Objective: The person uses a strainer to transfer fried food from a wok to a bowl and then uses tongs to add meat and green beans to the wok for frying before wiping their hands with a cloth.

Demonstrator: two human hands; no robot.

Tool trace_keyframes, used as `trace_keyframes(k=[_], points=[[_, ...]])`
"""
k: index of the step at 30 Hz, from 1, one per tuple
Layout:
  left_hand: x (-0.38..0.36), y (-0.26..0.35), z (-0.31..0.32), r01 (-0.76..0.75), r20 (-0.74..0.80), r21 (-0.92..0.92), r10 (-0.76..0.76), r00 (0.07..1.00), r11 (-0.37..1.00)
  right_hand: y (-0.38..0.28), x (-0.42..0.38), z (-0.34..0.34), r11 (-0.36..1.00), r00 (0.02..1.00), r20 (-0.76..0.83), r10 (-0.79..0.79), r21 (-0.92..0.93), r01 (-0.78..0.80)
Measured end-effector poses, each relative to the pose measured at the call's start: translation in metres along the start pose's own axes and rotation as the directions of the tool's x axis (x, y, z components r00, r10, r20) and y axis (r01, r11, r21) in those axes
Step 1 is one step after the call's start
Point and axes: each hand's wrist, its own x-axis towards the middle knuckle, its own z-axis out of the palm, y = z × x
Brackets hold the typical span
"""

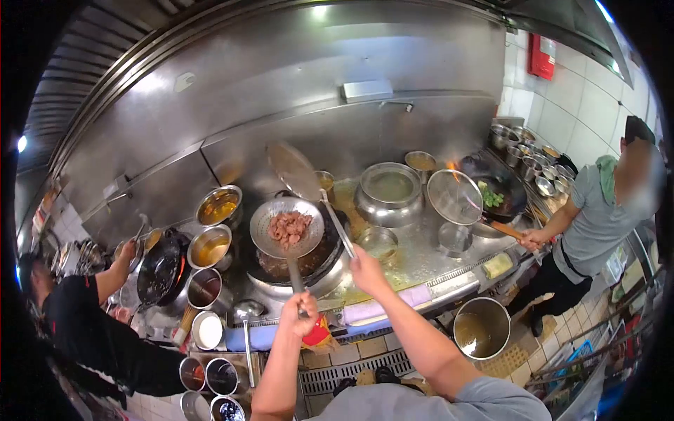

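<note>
The left hand [300,313] is closed round the handle of a strainer [262,228] — chunks of meat [289,229] lie in it, above a wok [268,265]. Farther out, the right hand [367,272] grips a scoop [293,170] — its round head tilted before the steel wall [281,91].

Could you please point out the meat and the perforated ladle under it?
Meat [289,227], head view: middle of the pile.
Perforated ladle [262,229], head view: bare left side of the bowl.
</note>
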Motion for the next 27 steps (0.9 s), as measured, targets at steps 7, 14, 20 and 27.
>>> trace_keyframes(k=[7,14,20,27], points=[[0.036,-0.069,0.018,0.354,0.151,-0.088,-0.339,0.929,0.931,0.051,-0.063,-0.118,0.955,0.967,-0.077,0.243,0.192,-0.225],[0.144,-0.14,-0.008,0.432,0.077,-0.321,-0.432,0.899,0.843,0.081,-0.111,-0.151,0.843,0.858,-0.173,0.483,0.357,-0.402],[0.174,-0.151,-0.07,0.403,-0.036,-0.136,-0.411,0.911,0.905,0.105,-0.134,-0.169,0.872,0.862,-0.164,0.479,0.203,-0.446],[0.124,-0.112,-0.041,0.457,-0.232,0.216,-0.41,0.882,0.863,0.133,-0.136,-0.18,0.895,0.86,-0.291,0.419,-0.029,-0.445]])
